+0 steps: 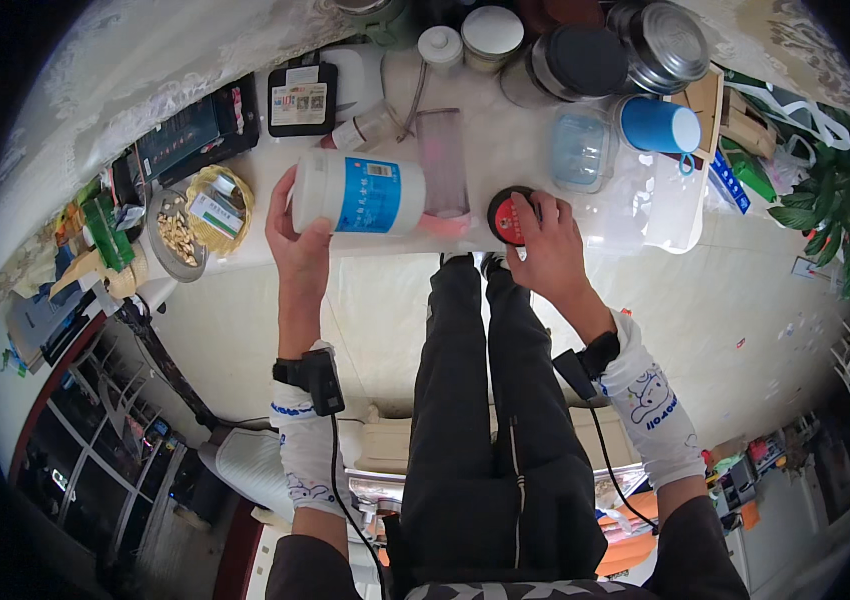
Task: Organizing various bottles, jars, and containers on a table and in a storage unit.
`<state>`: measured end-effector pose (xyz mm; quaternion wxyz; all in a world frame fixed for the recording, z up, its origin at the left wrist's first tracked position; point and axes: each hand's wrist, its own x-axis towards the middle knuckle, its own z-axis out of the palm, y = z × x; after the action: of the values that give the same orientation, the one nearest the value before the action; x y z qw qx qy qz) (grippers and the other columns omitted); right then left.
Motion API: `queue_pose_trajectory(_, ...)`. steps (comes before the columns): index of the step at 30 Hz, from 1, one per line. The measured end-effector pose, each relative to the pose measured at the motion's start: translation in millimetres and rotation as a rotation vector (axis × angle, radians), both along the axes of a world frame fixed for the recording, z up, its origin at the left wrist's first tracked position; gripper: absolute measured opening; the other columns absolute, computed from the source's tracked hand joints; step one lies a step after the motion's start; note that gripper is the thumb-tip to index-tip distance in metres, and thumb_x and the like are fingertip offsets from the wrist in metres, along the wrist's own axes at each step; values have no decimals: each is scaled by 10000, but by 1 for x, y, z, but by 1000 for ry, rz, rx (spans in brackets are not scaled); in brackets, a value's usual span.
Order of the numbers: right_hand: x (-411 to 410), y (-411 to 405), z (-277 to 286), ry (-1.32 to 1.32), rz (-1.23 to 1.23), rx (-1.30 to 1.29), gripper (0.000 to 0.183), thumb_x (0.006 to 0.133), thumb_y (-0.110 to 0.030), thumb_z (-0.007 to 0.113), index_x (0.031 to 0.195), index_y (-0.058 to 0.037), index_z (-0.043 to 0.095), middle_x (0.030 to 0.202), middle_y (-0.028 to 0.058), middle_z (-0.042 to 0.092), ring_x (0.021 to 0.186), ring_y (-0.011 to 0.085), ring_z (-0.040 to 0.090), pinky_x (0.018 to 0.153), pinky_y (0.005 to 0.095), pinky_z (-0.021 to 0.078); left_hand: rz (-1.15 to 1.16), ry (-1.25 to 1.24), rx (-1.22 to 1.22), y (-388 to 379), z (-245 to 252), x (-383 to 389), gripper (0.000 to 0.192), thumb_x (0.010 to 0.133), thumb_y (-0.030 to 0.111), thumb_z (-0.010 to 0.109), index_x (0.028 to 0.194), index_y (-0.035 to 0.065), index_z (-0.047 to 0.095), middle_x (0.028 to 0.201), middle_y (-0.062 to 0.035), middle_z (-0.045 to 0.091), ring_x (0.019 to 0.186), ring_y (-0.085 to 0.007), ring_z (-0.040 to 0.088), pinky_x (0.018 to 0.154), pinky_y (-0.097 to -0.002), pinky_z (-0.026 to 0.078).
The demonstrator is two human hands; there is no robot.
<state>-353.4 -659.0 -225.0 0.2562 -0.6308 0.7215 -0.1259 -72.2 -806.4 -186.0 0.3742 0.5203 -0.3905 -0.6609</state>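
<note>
My left hand [297, 225] grips the base end of a white plastic canister [312, 191] with a blue printed label. The canister is tipped on its side above the table's front edge, fingers behind it and thumb in front. My right hand [554, 244] has its fingers and thumb on a round black container [498, 204] with a red label, at the table edge. Between the two hands a clear, pink-tinted plastic cylinder [443, 161] is on the table. A clear food box with a bluish lid [578, 146] is beyond my right hand.
Jars, a black-lidded canister [586, 60] and a steel pot [665, 41] crowd the back. On the right are a blue cup [657, 125] and a leafy plant [822, 195]. To the left are a wicker basket [245, 199], a bowl of nuts [188, 270] and a black box [271, 120].
</note>
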Motion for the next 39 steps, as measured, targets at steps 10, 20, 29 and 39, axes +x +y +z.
queue_pose_trajectory(10,24,-7,14,93,-11,-27,633,681,-88,736,1259,-11,489,1258,217,476,1162,420,465,982,490,404,151,81,99,4,-3,52,780,705,138,734,1396,15,394,1243,-116,548,1117,-224,584,926,-366,520)
queue_pose_trajectory(20,85,-104,-9,-197,-359,317,967,690,-321,799,1376,57,233,1180,325,521,998,508,578,843,521,503,172,37,82,9,-15,84,851,741,302,768,1423,7,352,1306,-113,520,1147,-236,582,946,-416,517)
queue_pose_trajectory(29,84,-108,-14,-250,-443,420,791,718,-304,750,1287,101,377,1088,303,594,998,399,629,847,467,514,192,-32,65,17,-10,114,834,737,284,765,1417,10,365,1317,-120,518,1169,-238,574,968,-417,506)
queue_pose_trajectory(39,133,-96,20,-1688,-707,720,414,910,-297,637,1208,-27,541,1019,79,645,936,173,649,801,317,536,363,-95,121,39,13,157,728,683,13,620,1381,3,414,1258,-130,531,1141,-232,558,965,-358,492)
